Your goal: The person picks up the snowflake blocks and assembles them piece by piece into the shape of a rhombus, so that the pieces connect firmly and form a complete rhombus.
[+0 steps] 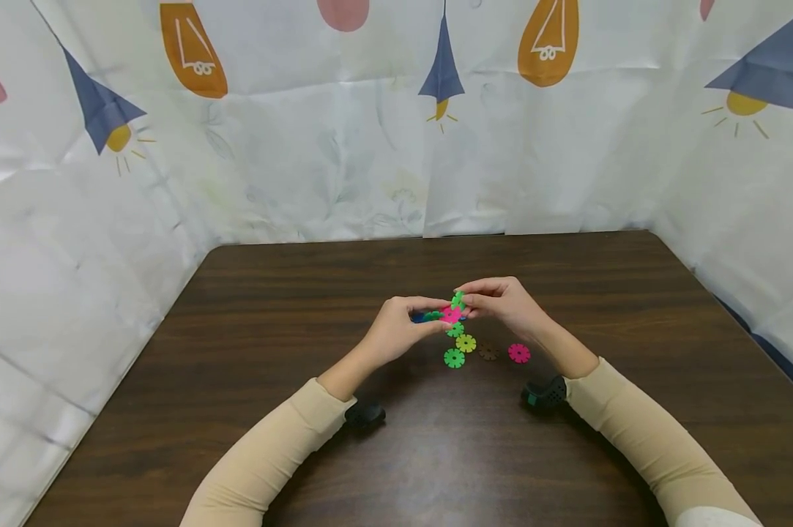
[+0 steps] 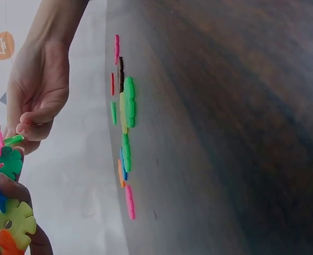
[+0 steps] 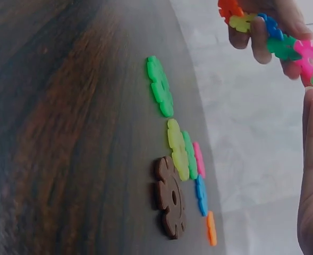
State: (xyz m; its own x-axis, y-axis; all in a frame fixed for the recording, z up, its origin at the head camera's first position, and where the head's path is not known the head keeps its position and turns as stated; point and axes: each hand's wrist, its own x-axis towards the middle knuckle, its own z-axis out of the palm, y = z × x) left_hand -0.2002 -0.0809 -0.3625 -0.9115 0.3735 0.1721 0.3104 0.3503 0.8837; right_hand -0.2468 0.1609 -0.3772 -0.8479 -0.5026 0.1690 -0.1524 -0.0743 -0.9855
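Both hands meet above the table's middle around a chain of slotted flower-shaped plastic discs. My left hand [image 1: 396, 328] grips the chain, which runs from an orange disc [image 3: 229, 9] through a yellow disc [image 3: 241, 22], a blue disc [image 3: 272, 25] and a teal disc [image 3: 284, 48] to a pink disc [image 3: 309, 58]. At the pink end sits a bright green disc [image 1: 458, 300], set at an angle to the pink one. Thumb and fingers of my right hand [image 1: 504, 304] pinch this green disc.
Loose discs lie flat on the brown table [image 1: 291, 293] below the hands: a green disc [image 1: 454, 358], a yellow disc [image 1: 465, 343], a brown disc [image 1: 488, 352] and a pink disc [image 1: 519, 353], plus several more behind. A printed white curtain [image 1: 343, 161] surrounds the table's far side.
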